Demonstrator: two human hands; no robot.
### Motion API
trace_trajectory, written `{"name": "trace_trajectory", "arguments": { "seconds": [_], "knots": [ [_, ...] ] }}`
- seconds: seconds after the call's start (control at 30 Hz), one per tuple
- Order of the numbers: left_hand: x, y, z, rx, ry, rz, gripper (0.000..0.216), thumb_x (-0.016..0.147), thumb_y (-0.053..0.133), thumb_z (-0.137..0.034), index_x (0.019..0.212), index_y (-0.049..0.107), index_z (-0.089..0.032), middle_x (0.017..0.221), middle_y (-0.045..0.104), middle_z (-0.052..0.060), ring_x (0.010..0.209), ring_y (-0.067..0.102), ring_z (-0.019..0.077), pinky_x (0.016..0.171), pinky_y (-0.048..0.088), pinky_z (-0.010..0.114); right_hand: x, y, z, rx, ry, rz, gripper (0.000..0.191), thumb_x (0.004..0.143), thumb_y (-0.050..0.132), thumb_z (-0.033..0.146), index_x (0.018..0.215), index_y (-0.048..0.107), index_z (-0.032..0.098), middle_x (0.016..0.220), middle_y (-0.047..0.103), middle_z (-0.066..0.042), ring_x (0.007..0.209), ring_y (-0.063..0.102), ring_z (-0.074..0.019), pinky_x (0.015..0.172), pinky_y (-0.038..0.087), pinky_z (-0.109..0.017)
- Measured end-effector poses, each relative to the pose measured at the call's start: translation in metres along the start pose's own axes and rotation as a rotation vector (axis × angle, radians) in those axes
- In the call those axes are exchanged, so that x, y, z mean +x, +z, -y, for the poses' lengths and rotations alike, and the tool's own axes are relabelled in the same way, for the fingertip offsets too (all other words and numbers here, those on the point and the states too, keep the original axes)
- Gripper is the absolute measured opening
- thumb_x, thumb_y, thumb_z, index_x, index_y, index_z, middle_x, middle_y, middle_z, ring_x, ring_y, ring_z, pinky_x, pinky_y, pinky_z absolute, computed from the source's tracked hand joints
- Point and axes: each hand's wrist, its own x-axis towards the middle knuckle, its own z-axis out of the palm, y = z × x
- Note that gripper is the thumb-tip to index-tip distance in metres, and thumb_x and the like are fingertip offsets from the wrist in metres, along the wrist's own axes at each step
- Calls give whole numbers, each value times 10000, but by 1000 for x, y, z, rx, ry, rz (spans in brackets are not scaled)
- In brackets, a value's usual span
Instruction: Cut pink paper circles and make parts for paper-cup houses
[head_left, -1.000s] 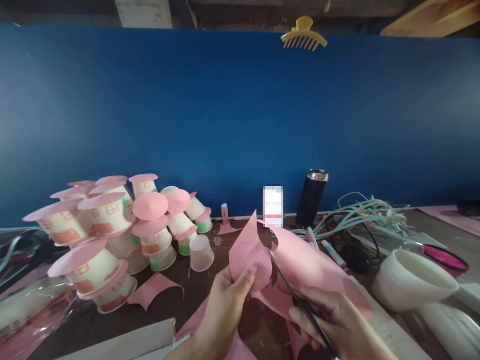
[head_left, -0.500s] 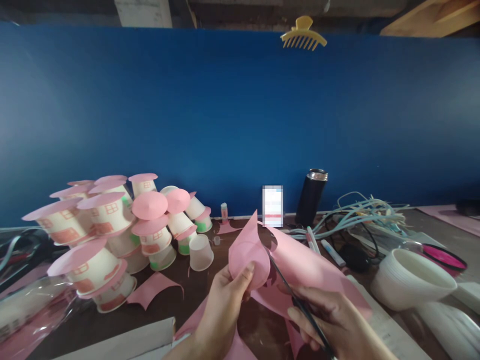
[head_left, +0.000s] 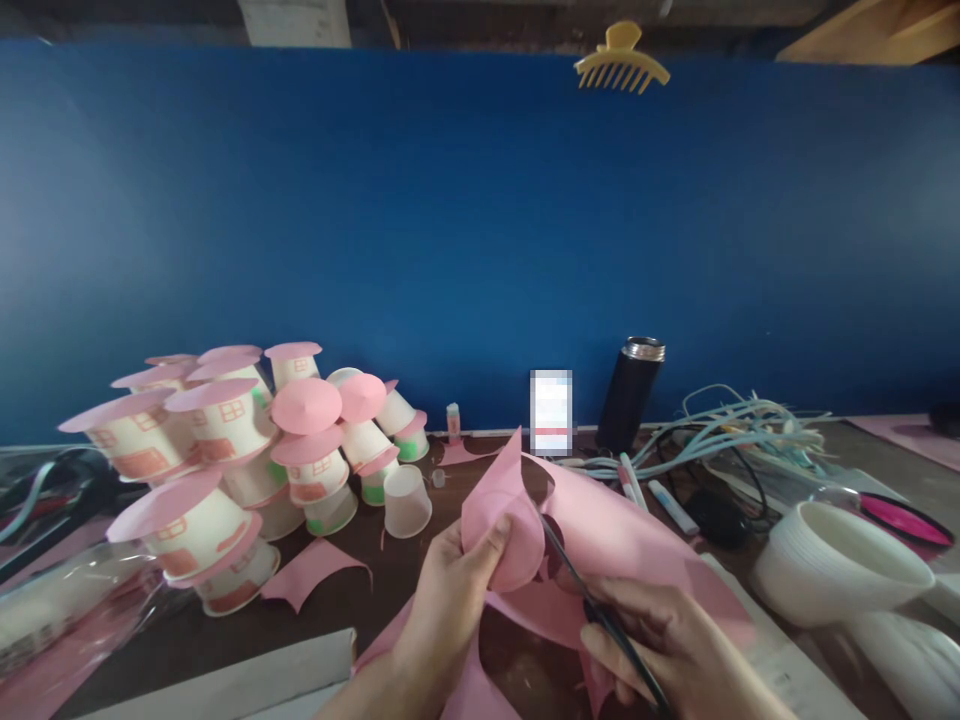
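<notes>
My left hand [head_left: 448, 606] pinches a sheet of pink paper [head_left: 600, 535] at a rounded, partly cut piece near its left edge, thumb on top. My right hand [head_left: 670, 650] is closed around dark scissors [head_left: 581, 585], whose blades run up and left into the cut in the paper. The sheet curls up off the brown table [head_left: 360, 600] between both hands.
A heap of paper-cup houses [head_left: 225, 460] with pink round roofs lies at left, with a plain cup [head_left: 407, 500] and pink scraps [head_left: 315, 575] nearby. A dark flask [head_left: 630, 395], cables [head_left: 735, 435], markers and a stack of white bowls [head_left: 840, 565] stand right. A blue wall rises behind.
The scissors have cut a little further round the curved piece, and my left thumb has shifted slightly on the paper. The view drifted a bit to the left.
</notes>
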Motion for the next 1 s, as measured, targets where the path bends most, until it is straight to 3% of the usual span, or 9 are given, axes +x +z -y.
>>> {"name": "trace_trajectory", "arguments": {
  "seconds": [0.23, 0.7, 1.0],
  "knots": [
    [2, -3, 5, 96, 9, 29, 529, 799, 674, -564, 1036, 720, -94, 910, 750, 118, 949, 671, 308, 801, 502, 328, 1, -3, -6, 29, -64, 41, 264, 737, 798, 383, 715, 690, 143, 567, 461, 63, 542, 360, -87, 500, 315, -198],
    [1, -1, 0, 100, -5, 36, 454, 722, 747, -533, 873, 745, -105, 783, 751, 103, 777, 693, 276, 682, 517, 298, 1, -6, -6, 5, -94, 43, 196, 744, 785, 367, 739, 713, 184, 591, 360, 77, 556, 244, -100, 607, 415, -225],
    [-2, 1, -3, 140, 21, -19, 395, 747, 731, -505, 820, 733, -118, 758, 741, 89, 758, 689, 269, 670, 514, 296, 0, -6, -4, 31, -78, 64, 145, 743, 793, 304, 832, 765, 193, 628, 521, 59, 591, 413, -109, 653, 448, -217]
  ]
}}
